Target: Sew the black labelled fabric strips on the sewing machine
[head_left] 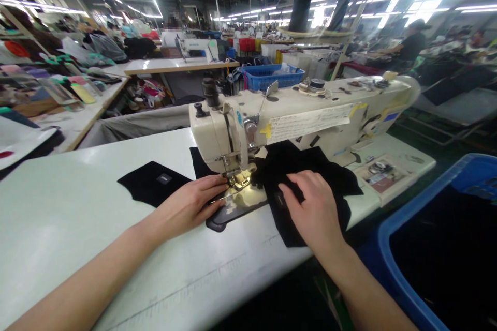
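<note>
A cream sewing machine (303, 114) stands on the white table (77, 217). My left hand (194, 204) lies flat beside the presser foot (240, 180), fingers stretched out and pressing on the metal plate. My right hand (314, 207) rests on a pile of black fabric pieces (310, 165) right of the needle, fingers curled on the cloth. One more black piece with a small label (155, 181) lies flat on the table to the left of the machine.
A blue bin (404, 227) with dark cloth stands at the lower right. Small tools sit on a tray (380, 173) on the machine's right. Two thread cones (301, 8) rise behind. Other workbenches, a blue basket (272, 77) and people fill the background.
</note>
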`<state>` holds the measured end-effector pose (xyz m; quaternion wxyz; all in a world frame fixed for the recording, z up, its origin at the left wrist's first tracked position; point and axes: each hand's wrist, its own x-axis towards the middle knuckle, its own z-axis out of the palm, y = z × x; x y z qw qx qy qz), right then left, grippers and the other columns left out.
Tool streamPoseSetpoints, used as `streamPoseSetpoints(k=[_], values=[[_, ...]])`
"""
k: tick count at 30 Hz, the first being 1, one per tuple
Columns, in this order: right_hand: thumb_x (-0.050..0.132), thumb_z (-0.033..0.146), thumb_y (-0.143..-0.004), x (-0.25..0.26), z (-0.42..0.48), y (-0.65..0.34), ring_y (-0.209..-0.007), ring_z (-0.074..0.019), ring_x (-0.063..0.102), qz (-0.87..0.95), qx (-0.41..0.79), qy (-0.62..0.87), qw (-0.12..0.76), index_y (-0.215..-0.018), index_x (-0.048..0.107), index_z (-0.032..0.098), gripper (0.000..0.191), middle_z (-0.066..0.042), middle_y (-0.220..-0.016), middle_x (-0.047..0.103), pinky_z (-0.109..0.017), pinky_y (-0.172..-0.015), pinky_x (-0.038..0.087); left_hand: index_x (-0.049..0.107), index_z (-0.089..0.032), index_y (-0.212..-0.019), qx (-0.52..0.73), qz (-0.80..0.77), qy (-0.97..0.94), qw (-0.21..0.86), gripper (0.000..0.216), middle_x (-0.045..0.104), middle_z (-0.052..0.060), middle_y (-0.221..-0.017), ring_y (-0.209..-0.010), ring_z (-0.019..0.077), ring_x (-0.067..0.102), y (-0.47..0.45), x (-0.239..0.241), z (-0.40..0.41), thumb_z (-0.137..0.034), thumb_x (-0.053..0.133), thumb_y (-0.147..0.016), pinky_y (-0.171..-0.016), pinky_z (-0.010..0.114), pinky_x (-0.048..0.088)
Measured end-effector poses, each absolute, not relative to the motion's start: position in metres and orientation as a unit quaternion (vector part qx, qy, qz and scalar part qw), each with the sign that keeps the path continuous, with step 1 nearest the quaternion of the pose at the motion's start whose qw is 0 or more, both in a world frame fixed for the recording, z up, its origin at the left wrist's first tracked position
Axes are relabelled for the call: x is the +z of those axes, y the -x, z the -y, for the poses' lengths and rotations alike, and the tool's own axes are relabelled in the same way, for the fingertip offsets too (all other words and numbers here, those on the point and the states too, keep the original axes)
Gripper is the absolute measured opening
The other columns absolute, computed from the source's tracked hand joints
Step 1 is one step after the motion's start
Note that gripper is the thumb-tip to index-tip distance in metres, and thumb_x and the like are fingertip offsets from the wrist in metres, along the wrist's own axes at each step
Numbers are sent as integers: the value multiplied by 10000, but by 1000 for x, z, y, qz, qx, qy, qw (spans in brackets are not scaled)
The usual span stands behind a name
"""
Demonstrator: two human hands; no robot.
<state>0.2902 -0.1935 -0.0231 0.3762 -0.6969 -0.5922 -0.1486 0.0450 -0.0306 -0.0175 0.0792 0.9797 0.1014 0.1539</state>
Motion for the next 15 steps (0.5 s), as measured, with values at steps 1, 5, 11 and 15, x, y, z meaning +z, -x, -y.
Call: streamPoseSetpoints(k=[1,5,11,15], values=[[549,267,-994,-21,193,-291,-856,-248,600,589,-153,693,387,-992,657,179,139,-81,-918,671,-402,-778,489,662,-139,-1234,149,-107,-980,80,323,653,145,-1278,-1171,249,647,-45,-17,29,-282,447,-1039,-1026,405,570],[557,285,-993,-14,195,-293,-864,-239,621,579,-149,681,423,-953,643,192,134,-70,-914,684,-394,-796,500,645,-151,-1276,136,-114,-980,88,329,645,140,-1289,-1169,248,645,-46,-18,25,-270,452,-1037,-1027,411,567],[587,356,-979,-9,206,-292,-810,-200,670,511,-51,698,498,-968,657,232,143,-17,-898,721,-321,-727,524,662,-148,-1266,159,-100,-978,89,329,667,143,-1262,-1158,254,657,-46,-16,25,-253,465,-1023,-1024,416,569],[630,445,-946,-1,215,-289,-774,-189,687,434,55,693,573,-1015,671,245,215,0,-883,733,-298,-698,538,679,-146,-1231,167,-94,-978,82,319,678,142,-1238,-1151,250,661,-48,-14,25,-251,460,-1026,-1020,417,571]])
